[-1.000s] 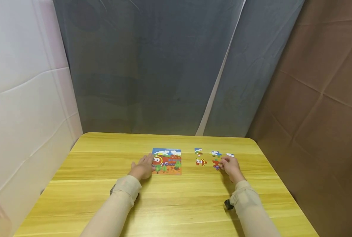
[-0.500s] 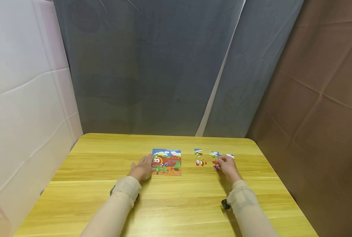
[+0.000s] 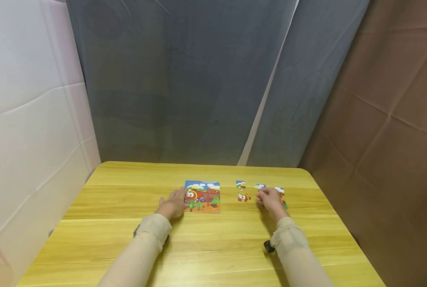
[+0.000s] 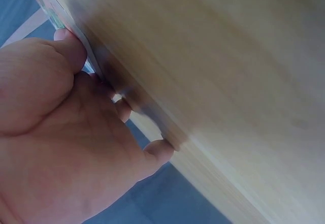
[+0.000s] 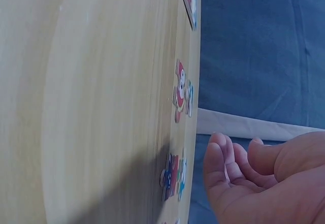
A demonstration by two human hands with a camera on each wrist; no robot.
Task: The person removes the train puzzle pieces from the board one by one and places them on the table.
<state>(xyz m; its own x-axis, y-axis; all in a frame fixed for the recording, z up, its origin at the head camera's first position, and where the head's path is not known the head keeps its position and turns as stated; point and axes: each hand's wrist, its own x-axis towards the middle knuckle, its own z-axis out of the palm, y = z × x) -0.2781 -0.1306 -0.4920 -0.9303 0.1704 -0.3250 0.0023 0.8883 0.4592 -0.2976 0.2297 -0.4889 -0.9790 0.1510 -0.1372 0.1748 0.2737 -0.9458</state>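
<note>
My left hand (image 3: 172, 202) rests at the left edge of a square picture board (image 3: 202, 197) showing a red cartoon train. Its thumb (image 4: 71, 49) and fingertips lie along that edge in the left wrist view. Over on the right, my right hand (image 3: 271, 199) hovers above loose jigsaw pieces, fingers loosely curled with nothing between them. Below it, a red-and-blue jigsaw piece (image 5: 171, 177) lies on the table, mostly hidden by the hand in the head view. Left of that hand is a jigsaw piece with a red face and eyes (image 3: 243, 197).
A corner jigsaw piece (image 3: 240, 184) lies behind the face piece. A cloud jigsaw piece (image 3: 261, 186) shows beyond the right hand, and another cloud piece (image 3: 279, 190) to its right. The wooden table (image 3: 213, 247) ends at a grey curtain (image 3: 184, 99).
My right hand has shifted left over the pieces, uncovering those at the far right and covering the red-and-blue piece. The left hand and the board have stayed put.
</note>
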